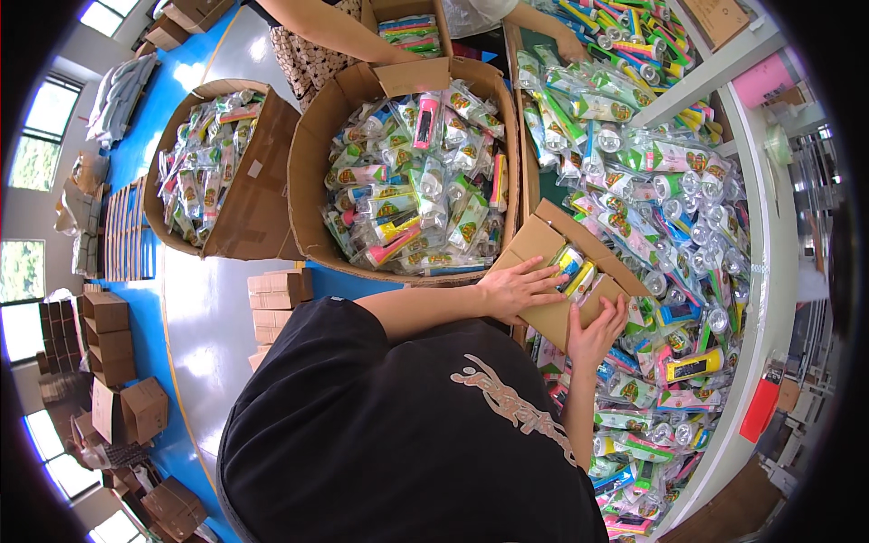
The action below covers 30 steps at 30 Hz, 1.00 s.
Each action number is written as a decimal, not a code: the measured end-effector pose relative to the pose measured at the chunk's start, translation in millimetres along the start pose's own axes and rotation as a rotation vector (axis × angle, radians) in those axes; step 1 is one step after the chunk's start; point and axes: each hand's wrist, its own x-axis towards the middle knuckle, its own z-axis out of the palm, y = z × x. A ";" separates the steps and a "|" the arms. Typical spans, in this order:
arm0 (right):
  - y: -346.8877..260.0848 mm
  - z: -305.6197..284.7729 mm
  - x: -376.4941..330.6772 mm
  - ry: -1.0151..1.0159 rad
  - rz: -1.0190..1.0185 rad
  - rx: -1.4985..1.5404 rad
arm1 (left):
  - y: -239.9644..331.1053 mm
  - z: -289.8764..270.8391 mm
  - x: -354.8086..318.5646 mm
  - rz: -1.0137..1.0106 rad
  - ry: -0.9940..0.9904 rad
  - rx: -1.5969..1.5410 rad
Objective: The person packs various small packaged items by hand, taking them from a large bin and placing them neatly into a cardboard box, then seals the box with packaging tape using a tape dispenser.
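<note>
A small cardboard box (534, 237) sits tilted on the heap of packets in front of me, its flaps partly folded in. Through the gap between the flaps show plastic-wrapped tubes (579, 273) in yellow, blue and black. My left hand (518, 288) lies flat on the left flap, fingers stretched toward the gap. On the near right flap rests my right hand (596, 333), its fingers spread and slightly bent, thumb apart. Around and under the box lie many clear-bagged, brightly coloured packets with clear round ends (674, 213).
Left of the small box stands a large carton (308, 195) full of similar packets, with another filled carton (249, 204) beyond. Other people's arms (358, 32) reach in at the top, one hand (570, 45) over the packets. A white frame rail (765, 271) edges the worktable's right.
</note>
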 end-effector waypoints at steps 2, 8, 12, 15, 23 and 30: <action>-2.3 -2.0 1.8 -0.023 0.037 0.028 | 0.7 -1.4 0.4 0.000 -0.005 0.000; 0.3 0.3 1.8 -0.032 0.015 -0.008 | 0.8 -5.8 2.6 -0.021 -0.020 -0.045; -0.7 -0.9 2.2 -0.033 0.015 -0.027 | 2.0 -8.5 3.5 -0.022 -0.042 -0.010; -2.0 -2.5 3.3 -0.042 0.027 -0.017 | 1.9 -7.2 3.0 -0.022 -0.029 -0.017; -4.6 -3.7 2.3 -0.061 0.047 -0.016 | -1.2 -6.0 3.0 -0.002 -0.034 -0.036; -6.9 -3.5 5.0 -0.068 0.076 0.008 | -4.0 -10.2 3.1 0.001 -0.037 -0.052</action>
